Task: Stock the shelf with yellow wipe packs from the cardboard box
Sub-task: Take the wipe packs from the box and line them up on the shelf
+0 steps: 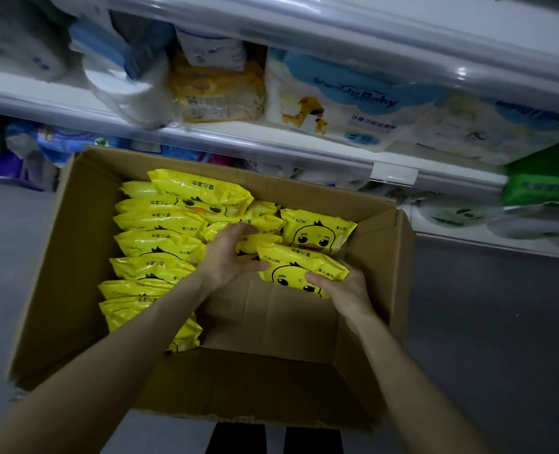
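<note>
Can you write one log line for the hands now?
right hand: grips wipe pack | left hand: curled over neighbouring packs | where: cardboard box

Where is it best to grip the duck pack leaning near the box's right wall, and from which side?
Probably its top edge, from above. The duck pack leans with its face showing and its top edge free, its lower part hidden behind the held pack in the right hand, and the box wall blocks its right.

Dim, blurred edges, wide-angle bend.
</note>
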`<state>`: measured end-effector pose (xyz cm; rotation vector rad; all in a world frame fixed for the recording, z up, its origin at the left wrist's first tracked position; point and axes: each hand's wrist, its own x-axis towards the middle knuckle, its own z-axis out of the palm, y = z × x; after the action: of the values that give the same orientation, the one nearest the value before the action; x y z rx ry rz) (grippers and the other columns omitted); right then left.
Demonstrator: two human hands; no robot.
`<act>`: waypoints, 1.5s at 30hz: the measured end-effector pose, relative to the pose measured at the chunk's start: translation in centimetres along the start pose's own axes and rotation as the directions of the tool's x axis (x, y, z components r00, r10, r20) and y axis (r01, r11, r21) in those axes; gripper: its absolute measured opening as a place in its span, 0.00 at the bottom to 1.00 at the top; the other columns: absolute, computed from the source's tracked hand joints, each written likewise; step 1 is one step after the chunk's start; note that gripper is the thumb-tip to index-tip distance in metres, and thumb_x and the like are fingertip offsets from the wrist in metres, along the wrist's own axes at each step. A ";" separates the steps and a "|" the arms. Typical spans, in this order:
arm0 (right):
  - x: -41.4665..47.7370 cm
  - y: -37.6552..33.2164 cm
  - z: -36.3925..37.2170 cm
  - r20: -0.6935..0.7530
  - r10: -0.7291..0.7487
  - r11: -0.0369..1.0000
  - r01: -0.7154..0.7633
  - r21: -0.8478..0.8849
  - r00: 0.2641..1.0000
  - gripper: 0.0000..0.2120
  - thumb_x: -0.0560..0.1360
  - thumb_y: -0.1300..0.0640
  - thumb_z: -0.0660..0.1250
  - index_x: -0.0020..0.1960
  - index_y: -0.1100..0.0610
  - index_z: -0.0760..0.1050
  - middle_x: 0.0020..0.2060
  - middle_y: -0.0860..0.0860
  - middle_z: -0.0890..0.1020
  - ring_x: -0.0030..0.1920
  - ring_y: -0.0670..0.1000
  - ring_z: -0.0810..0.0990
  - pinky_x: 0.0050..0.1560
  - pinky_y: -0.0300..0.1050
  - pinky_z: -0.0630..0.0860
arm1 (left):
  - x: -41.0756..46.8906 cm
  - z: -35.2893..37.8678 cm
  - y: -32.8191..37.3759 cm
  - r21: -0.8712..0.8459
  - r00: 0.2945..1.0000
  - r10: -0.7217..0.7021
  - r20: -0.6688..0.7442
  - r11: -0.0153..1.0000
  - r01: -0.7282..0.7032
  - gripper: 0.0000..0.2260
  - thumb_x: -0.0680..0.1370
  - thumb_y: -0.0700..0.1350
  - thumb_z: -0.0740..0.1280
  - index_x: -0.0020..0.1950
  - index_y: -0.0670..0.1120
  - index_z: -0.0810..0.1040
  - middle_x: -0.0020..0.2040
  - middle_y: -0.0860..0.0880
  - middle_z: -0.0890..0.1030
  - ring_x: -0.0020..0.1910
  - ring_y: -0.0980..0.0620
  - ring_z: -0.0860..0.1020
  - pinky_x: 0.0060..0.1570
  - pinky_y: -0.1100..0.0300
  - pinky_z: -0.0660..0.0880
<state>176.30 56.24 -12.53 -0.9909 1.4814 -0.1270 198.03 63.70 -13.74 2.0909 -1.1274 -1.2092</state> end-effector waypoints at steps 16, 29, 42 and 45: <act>-2.9 0.8 -0.8 -0.024 -0.076 0.995 0.077 0.057 0.997 0.13 0.68 0.62 0.75 0.50 0.52 0.80 0.40 0.47 0.84 0.37 0.43 0.83 0.34 0.32 0.76 | -1.8 -0.1 -1.9 0.322 0.983 -0.118 -0.138 0.934 0.157 0.19 0.73 0.46 0.72 0.63 0.45 0.76 0.61 0.41 0.77 0.62 0.40 0.72 0.56 0.53 0.67; -15.6 -11.6 -10.7 -0.106 -0.363 0.931 0.364 -0.008 0.926 0.13 0.66 0.53 0.77 0.48 0.54 0.80 0.40 0.47 0.85 0.40 0.42 0.82 0.43 0.41 0.78 | -8.9 -10.8 17.0 0.047 0.974 0.187 -0.131 0.982 -0.182 0.18 0.69 0.41 0.76 0.56 0.46 0.74 0.49 0.49 0.78 0.50 0.49 0.76 0.46 0.58 0.71; -27.5 -22.3 -29.6 -0.192 -0.645 0.748 0.662 0.036 0.739 0.08 0.68 0.62 0.75 0.46 0.54 0.81 0.41 0.49 0.86 0.41 0.50 0.83 0.44 0.48 0.79 | -15.7 -12.8 42.8 0.149 0.837 0.513 -0.188 0.858 -0.492 0.10 0.69 0.40 0.76 0.47 0.43 0.79 0.43 0.43 0.83 0.41 0.48 0.80 0.45 0.51 0.76; -29.3 -23.8 -35.2 -0.175 -0.710 0.691 0.723 0.014 0.682 0.06 0.69 0.61 0.75 0.44 0.54 0.80 0.37 0.46 0.85 0.35 0.43 0.82 0.31 0.38 0.76 | -17.1 -10.4 48.0 0.127 0.798 0.558 -0.226 0.829 -0.544 0.08 0.69 0.38 0.75 0.45 0.42 0.78 0.39 0.45 0.83 0.33 0.56 0.79 0.35 0.60 0.76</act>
<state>153.07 43.30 31.69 -1.4830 1.1263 -0.8534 182.28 51.48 34.32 1.6979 -1.5126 -0.6133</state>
